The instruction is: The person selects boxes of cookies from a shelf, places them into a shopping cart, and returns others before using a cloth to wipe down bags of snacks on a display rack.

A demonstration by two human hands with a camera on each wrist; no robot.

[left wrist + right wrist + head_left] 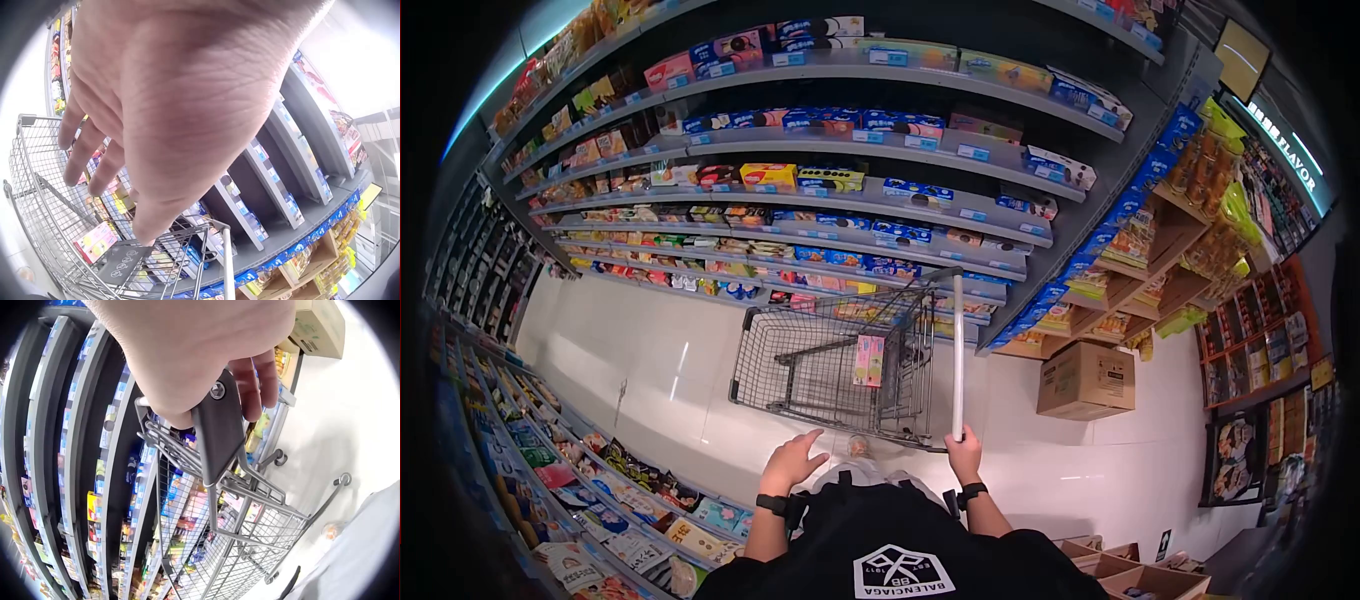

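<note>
Shop shelves full of bright packs curve across the top, from 9 o'clock to 2 o'clock, and more packs line a low shelf at 7 o'clock. On the pale floor in the middle stands a wire cart. Inside it sits a pink box, maybe a snack; it is too small to read. The right hand is wrapped tight round the near end of the cart's handle. The left hand hangs just beside the cart with fingers spread, holding nothing. A brown carton rests on the floor at 3 o'clock, near the cart.
</note>
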